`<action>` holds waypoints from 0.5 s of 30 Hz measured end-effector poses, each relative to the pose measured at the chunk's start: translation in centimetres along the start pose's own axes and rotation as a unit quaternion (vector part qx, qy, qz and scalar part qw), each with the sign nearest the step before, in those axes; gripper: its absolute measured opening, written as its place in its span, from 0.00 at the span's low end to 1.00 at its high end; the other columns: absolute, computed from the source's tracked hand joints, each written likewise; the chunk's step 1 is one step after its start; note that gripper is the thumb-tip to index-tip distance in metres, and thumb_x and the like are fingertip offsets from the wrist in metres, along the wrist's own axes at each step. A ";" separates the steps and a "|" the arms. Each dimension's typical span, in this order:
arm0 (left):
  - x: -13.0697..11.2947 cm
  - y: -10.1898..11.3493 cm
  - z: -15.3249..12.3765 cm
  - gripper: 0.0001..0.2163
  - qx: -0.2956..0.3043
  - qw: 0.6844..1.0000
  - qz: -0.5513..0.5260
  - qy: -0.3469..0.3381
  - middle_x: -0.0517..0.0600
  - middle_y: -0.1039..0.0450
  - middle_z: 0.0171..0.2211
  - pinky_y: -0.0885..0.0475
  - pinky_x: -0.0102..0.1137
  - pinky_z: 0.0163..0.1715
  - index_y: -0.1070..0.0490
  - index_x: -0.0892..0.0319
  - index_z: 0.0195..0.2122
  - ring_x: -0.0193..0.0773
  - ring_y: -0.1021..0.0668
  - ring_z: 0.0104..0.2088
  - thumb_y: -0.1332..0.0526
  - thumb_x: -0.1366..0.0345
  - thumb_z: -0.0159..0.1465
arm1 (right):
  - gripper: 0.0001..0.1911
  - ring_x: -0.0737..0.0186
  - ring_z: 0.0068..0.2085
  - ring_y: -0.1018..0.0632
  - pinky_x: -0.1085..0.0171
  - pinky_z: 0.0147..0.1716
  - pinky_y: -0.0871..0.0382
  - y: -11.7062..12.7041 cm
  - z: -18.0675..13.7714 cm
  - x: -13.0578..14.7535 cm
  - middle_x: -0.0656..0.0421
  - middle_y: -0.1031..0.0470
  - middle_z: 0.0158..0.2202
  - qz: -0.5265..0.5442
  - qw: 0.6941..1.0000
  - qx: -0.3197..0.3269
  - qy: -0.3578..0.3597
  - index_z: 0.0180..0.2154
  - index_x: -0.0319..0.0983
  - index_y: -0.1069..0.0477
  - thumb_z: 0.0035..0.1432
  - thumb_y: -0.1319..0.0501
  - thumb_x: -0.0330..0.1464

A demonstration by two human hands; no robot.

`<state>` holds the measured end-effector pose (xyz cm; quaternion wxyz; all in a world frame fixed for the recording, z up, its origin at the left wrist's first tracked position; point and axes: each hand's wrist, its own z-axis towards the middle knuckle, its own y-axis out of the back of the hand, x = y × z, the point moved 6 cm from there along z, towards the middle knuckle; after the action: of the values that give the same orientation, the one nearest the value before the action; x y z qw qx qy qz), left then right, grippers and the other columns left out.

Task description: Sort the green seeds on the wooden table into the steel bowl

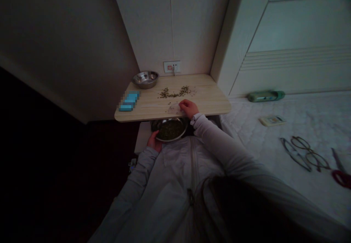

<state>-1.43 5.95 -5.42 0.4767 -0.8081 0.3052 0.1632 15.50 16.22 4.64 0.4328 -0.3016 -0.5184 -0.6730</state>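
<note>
With the left hand [155, 141], grips a filled steel bowl [175, 139] by its rim below the table [148, 107] edge, seemingly to steady it. On top, near scattered green bits [172, 95], bunches, at a clear film [173, 109], the right hand [189, 108]; cannot tell if pinching it.

A head-worn camera is pointed forward and down; from above, fairly near, the bowl [170, 140] gripped by the left hand [155, 141] is seen, with the tabletop [149, 108] framed beyond that grip and quilted bedding [244, 126] to its right.
</note>
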 end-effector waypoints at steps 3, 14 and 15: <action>0.0 0.0 0.1 0.08 0.006 1.000 -0.009 -0.005 0.48 0.26 0.24 0.33 0.32 0.38 0.30 0.61 0.27 0.37 0.26 0.34 0.48 0.70 0.51 | 0.08 0.70 0.23 0.32 0.69 0.27 0.40 -0.1 0.1 -0.2 0.65 0.33 0.18 0.008 1.000 0.001 -0.001 0.26 0.38 0.34 0.43 0.48 0.34; -0.2 0.0 0.0 0.08 0.005 1.000 0.011 -0.020 0.48 0.26 0.25 0.34 0.34 0.40 0.30 0.60 0.28 0.39 0.27 0.38 0.48 0.71 0.50 | 0.09 0.71 0.23 0.33 0.70 0.26 0.40 0.0 0.1 -0.2 0.65 0.33 0.18 0.010 1.000 -0.001 0.002 0.26 0.38 0.34 0.44 0.49 0.35; -0.1 -0.1 0.1 0.08 0.010 1.000 0.011 -0.018 0.48 0.26 0.25 0.34 0.34 0.41 0.30 0.60 0.28 0.39 0.28 0.38 0.48 0.70 0.50 | 0.09 0.71 0.23 0.33 0.70 0.27 0.40 0.0 0.2 -0.2 0.65 0.33 0.18 0.010 1.000 -0.001 0.001 0.26 0.38 0.34 0.43 0.49 0.35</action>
<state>-1.49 6.06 -5.34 0.4886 -0.7966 0.3071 0.1799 15.58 16.43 4.48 0.4396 -0.3066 -0.5140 -0.6697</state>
